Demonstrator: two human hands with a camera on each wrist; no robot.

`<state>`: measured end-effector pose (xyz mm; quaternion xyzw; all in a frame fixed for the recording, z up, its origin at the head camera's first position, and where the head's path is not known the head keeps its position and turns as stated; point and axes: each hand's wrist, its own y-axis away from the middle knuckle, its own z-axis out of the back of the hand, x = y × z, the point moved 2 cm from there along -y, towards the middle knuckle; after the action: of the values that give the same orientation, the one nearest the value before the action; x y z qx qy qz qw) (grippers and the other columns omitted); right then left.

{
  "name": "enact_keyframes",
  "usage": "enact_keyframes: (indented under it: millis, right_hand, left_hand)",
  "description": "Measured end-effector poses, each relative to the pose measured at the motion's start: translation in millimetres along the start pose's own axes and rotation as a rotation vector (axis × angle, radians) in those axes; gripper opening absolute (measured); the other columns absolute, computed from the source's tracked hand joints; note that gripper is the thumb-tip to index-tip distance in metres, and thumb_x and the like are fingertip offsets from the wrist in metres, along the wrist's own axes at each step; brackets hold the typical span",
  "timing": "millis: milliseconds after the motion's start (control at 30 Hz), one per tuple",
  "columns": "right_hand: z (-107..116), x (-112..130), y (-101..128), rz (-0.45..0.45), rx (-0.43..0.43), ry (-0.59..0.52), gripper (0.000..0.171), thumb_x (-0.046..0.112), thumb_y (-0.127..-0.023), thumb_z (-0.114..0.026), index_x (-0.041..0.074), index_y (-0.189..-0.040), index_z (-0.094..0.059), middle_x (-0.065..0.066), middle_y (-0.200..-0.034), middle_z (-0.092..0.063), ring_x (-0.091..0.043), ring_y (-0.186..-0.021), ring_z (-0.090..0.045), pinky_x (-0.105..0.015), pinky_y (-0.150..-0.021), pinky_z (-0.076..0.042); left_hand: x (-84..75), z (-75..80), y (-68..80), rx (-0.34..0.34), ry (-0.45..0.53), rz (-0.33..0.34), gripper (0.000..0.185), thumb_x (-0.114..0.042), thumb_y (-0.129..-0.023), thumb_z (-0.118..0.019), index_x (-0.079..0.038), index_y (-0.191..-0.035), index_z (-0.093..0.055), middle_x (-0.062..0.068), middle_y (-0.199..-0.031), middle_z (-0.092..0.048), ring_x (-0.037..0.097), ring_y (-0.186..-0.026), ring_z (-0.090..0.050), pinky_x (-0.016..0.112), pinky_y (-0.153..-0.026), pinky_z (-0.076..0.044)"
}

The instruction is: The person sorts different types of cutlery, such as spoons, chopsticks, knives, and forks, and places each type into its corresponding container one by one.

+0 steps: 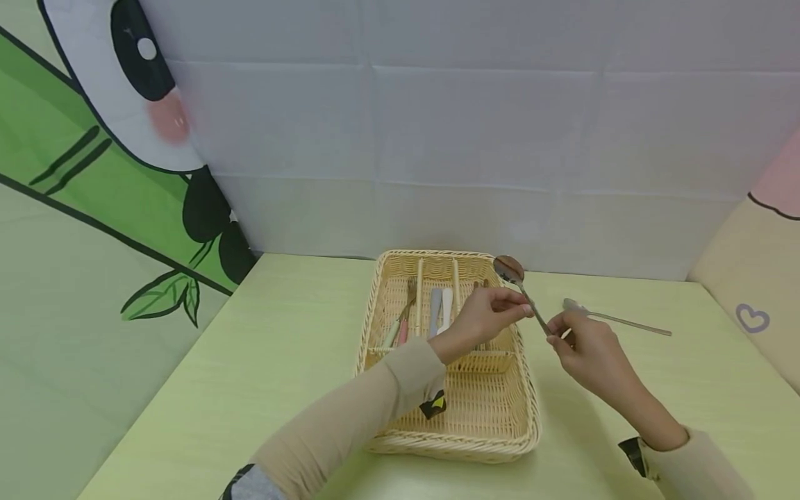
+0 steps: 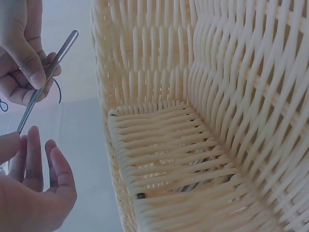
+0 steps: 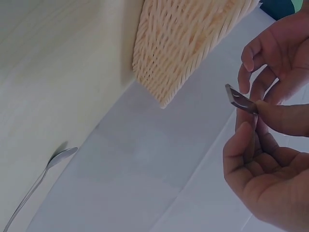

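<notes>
A metal spoon (image 1: 509, 269) is held in the air over the right rim of the wicker basket (image 1: 494, 448), its bowl up and away. My left hand (image 1: 481, 318) reaches across the basket and pinches the spoon's handle below the bowl. Lower down, my right hand (image 1: 584, 351) pinches the handle near its end. In the left wrist view, the handle (image 2: 53, 67) slants between both hands, its end sticking out past the right fingers. To the right, a second spoon (image 1: 575, 305) lies on the table, also visible in the right wrist view (image 3: 63, 154).
Dividers split the basket's far part into three compartments. On the left lies a fork (image 1: 411, 288) beside green and pink handles; the middle holds grey and white flat utensils (image 1: 435, 305). The right one is partly hidden by my left hand. A pale cloth wall (image 1: 475, 139) stands behind the table (image 1: 300, 326).
</notes>
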<state>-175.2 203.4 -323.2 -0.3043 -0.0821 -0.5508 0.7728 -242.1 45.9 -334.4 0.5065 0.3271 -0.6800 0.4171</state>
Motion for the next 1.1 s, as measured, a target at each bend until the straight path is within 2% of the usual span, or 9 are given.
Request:
enact_keyframes:
  millis: [100,267,400,567,733,867,1000,1100]
  right_hand:
    - [-2,1,0,-0.003,0.004,-0.021,0.007,-0.002,-0.080,-0.062,0.001,-0.086,-0.060,-0.005,-0.071,-0.063,-0.005,-0.053,-0.052,-0.021,-0.046,-0.041]
    - [-3,4,-1,-0.004,0.004,-0.080,0.006,-0.002,-0.082,-0.062,0.000,-0.087,-0.061,-0.003,-0.069,-0.062,-0.001,-0.050,-0.048,-0.021,-0.046,-0.041]
    - [-4,5,-2,-0.013,-0.002,-0.121,0.007,0.001,-0.083,-0.063,0.001,-0.090,-0.062,-0.002,-0.073,-0.063,-0.003,-0.057,-0.052,-0.020,-0.052,-0.045]
    - [-5,5,-3,0.004,-0.043,-0.093,0.006,0.005,-0.083,-0.064,0.005,-0.089,-0.065,0.000,-0.076,-0.065,-0.003,-0.066,-0.056,-0.020,-0.059,-0.047]
    - [-4,-2,-2,0.042,-0.092,-0.070,0.004,0.006,-0.084,-0.064,0.006,-0.088,-0.065,0.001,-0.074,-0.065,0.003,-0.063,-0.054,-0.020,-0.057,-0.047]
    - [1,-10,0,0.019,-0.085,-0.075,0.005,0.006,-0.084,-0.064,0.005,-0.089,-0.064,-0.001,-0.076,-0.066,0.003,-0.063,-0.054,-0.019,-0.056,-0.046]
    - [5,-20,2,-0.010,-0.064,-0.062,0.006,0.005,-0.084,-0.063,0.002,-0.089,-0.065,-0.005,-0.077,-0.067,0.000,-0.063,-0.055,-0.019,-0.055,-0.045]
    - [7,-28,5,-0.032,-0.056,-0.033,0.006,0.005,-0.084,-0.062,0.002,-0.089,-0.064,-0.006,-0.077,-0.066,-0.002,-0.063,-0.057,-0.020,-0.053,-0.044]
  left_hand:
    - [-0.6,1.9,2.1,0.010,0.018,-0.014,0.016,-0.030,-0.087,-0.061,-0.019,-0.096,-0.068,-0.007,-0.094,-0.069,0.011,-0.092,-0.063,0.021,-0.078,-0.047]
    - [-2.1,5.9,4.1,0.000,0.004,-0.022,0.017,-0.033,-0.087,-0.061,-0.020,-0.095,-0.067,-0.007,-0.093,-0.069,0.007,-0.090,-0.062,0.022,-0.079,-0.047]
    - [-1.7,9.5,4.2,-0.017,-0.024,-0.013,0.017,-0.035,-0.086,-0.060,-0.021,-0.093,-0.066,-0.009,-0.091,-0.068,0.003,-0.087,-0.061,0.022,-0.077,-0.047]
    - [-3.9,18.3,5.5,-0.025,-0.024,-0.051,0.016,-0.032,-0.089,-0.058,-0.018,-0.094,-0.065,-0.005,-0.093,-0.069,0.009,-0.091,-0.063,0.022,-0.076,-0.047]
    - [-10.3,31.9,11.3,-0.058,-0.135,-0.118,0.016,-0.030,-0.090,-0.057,-0.017,-0.094,-0.065,-0.002,-0.091,-0.069,0.011,-0.086,-0.064,0.021,-0.069,-0.047]
    - [-15.3,42.4,21.0,-0.070,-0.239,-0.178,0.016,-0.029,-0.091,-0.056,-0.017,-0.097,-0.064,-0.004,-0.088,-0.067,0.006,-0.081,-0.061,0.021,-0.067,-0.047]
    - [-20.8,49.8,32.8,-0.047,-0.312,-0.239,0.012,-0.024,-0.091,-0.055,-0.017,-0.097,-0.063,-0.004,-0.087,-0.066,0.005,-0.078,-0.060,0.020,-0.064,-0.048]
    - [-24.1,52.9,42.1,-0.011,-0.345,-0.262,0.010,-0.019,-0.091,-0.054,-0.017,-0.095,-0.063,-0.003,-0.085,-0.066,0.008,-0.074,-0.062,0.020,-0.057,-0.048]
